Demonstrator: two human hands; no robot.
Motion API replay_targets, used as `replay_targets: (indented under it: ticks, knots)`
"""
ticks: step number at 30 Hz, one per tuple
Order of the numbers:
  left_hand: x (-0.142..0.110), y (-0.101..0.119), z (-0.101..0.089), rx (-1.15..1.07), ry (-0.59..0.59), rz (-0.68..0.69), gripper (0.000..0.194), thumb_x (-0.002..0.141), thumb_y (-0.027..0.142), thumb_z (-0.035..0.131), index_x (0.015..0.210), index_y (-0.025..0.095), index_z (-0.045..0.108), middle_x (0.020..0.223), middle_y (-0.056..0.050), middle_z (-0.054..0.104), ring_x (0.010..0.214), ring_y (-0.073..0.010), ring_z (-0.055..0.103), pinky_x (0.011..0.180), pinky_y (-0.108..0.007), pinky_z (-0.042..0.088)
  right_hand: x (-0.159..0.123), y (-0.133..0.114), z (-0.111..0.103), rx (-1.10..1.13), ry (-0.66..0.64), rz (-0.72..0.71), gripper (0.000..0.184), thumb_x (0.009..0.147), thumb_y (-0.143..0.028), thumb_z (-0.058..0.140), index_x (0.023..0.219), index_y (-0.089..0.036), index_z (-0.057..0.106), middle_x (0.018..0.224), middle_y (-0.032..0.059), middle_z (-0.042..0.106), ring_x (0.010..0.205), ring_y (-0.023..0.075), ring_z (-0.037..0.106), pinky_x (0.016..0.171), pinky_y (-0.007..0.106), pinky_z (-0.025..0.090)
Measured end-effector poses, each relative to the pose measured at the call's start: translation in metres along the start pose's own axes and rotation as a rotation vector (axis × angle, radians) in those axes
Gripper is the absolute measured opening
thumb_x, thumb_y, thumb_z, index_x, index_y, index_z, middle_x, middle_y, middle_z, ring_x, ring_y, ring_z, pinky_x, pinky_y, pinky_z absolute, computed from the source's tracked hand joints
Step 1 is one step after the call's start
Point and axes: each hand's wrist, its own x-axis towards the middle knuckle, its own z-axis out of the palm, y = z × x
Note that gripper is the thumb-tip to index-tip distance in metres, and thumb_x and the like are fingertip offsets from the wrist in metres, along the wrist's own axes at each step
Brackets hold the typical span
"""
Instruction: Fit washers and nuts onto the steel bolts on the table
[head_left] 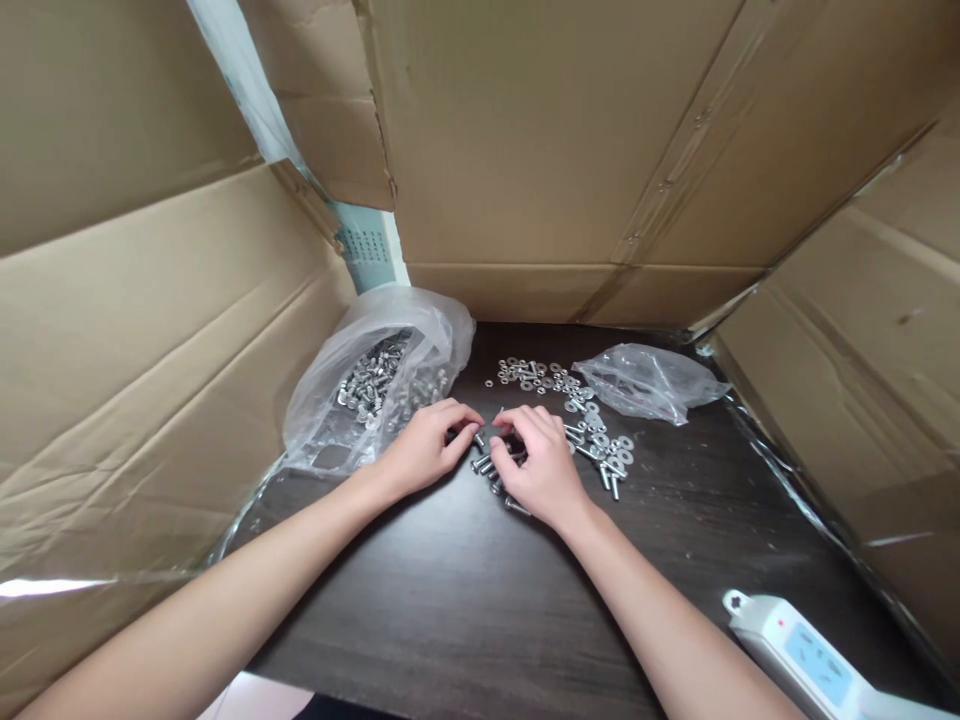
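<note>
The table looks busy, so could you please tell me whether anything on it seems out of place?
The white power strip at the near right looks slightly odd: an electrical item sharing the table with loose metal bolts.

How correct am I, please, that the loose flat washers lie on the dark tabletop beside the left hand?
Only the side is wrong: the head view shows the loose flat washers on the dark tabletop beside and beyond the right hand.

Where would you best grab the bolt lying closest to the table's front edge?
Probably pinch the bolt by its head, coming from the near left: it seems to lie flat with that thicker end exposed, while the right hand crowds its other end.
</note>
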Motion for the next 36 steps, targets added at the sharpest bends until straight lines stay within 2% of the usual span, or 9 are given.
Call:
replay_targets:
  ticks: [1, 6, 13, 19, 24, 30, 36]
  knots:
    - [0.0, 0.0, 0.0, 0.001, 0.007, -0.009, 0.019, 0.099, 0.022, 0.053, 0.102, 0.017, 0.072, 0.095, -0.007, 0.074, 0.086, -0.0184, 0.067, 0.083, -0.031, 0.054, 0.0, -0.001, 0.0, -0.023, -0.015, -0.011, 0.003, 0.089, -0.024, 0.061, 0.092, -0.023, 0.062, 0.089, 0.0041, 0.069, 0.091, 0.0245, 0.058, 0.082, 0.04, 0.037]
    - [0.0, -0.001, 0.002, 0.002, 0.022, -0.03, 0.018, 0.098, 0.018, 0.053, 0.104, 0.017, 0.071, 0.095, -0.006, 0.075, 0.085, -0.0181, 0.069, 0.082, -0.031, 0.054, -0.001, -0.001, 0.003, -0.085, -0.046, -0.043, 0.016, 0.087, -0.035, 0.074, 0.086, -0.022, 0.065, 0.092, 0.0043, 0.069, 0.097, 0.0258, 0.057, 0.086, 0.041, 0.035]
    - [0.0, 0.004, 0.004, -0.016, 0.005, 0.022, 0.021, 0.099, 0.019, 0.05, 0.103, 0.016, 0.071, 0.094, -0.006, 0.072, 0.086, -0.0179, 0.067, 0.083, -0.031, 0.053, -0.002, 0.002, 0.005, -0.114, -0.024, -0.079, 0.01, 0.091, -0.029, 0.071, 0.088, -0.021, 0.067, 0.094, 0.0036, 0.069, 0.096, 0.0235, 0.056, 0.085, 0.04, 0.035]
    - [-0.004, 0.008, -0.002, 0.06, -0.103, 0.033, 0.032, 0.086, 0.014, 0.058, 0.114, 0.018, 0.072, 0.108, -0.008, 0.067, 0.094, -0.0207, 0.066, 0.085, -0.033, 0.054, -0.002, 0.002, 0.005, -0.134, -0.007, -0.011, 0.016, 0.086, -0.033, 0.075, 0.078, -0.022, 0.067, 0.091, 0.0043, 0.069, 0.098, 0.0255, 0.055, 0.086, 0.042, 0.035]
    - [-0.003, 0.01, -0.004, 0.124, -0.16, 0.041, 0.025, 0.09, 0.022, 0.058, 0.11, 0.02, 0.074, 0.103, -0.007, 0.069, 0.097, -0.0234, 0.066, 0.086, -0.035, 0.052, -0.003, 0.003, 0.006, -0.082, 0.007, 0.01, 0.013, 0.084, -0.026, 0.074, 0.073, -0.022, 0.069, 0.093, 0.0042, 0.071, 0.099, 0.0256, 0.056, 0.086, 0.043, 0.035]
    - [0.001, 0.007, -0.003, 0.104, -0.155, 0.006, 0.017, 0.091, 0.023, 0.059, 0.102, 0.018, 0.072, 0.089, -0.005, 0.068, 0.085, -0.0201, 0.064, 0.077, -0.031, 0.05, -0.002, 0.003, 0.005, -0.04, 0.001, 0.026, 0.005, 0.082, -0.02, 0.071, 0.079, -0.023, 0.074, 0.096, 0.0042, 0.073, 0.101, 0.0258, 0.056, 0.087, 0.044, 0.035]
    - [0.001, 0.002, -0.002, 0.014, -0.131, -0.007, 0.021, 0.098, 0.03, 0.055, 0.107, 0.017, 0.07, 0.097, -0.006, 0.07, 0.08, -0.0173, 0.064, 0.076, -0.031, 0.05, -0.002, 0.004, 0.005, -0.071, 0.02, 0.016, 0.008, 0.085, -0.024, 0.073, 0.077, -0.023, 0.074, 0.095, 0.0048, 0.074, 0.101, 0.0266, 0.056, 0.086, 0.044, 0.035]
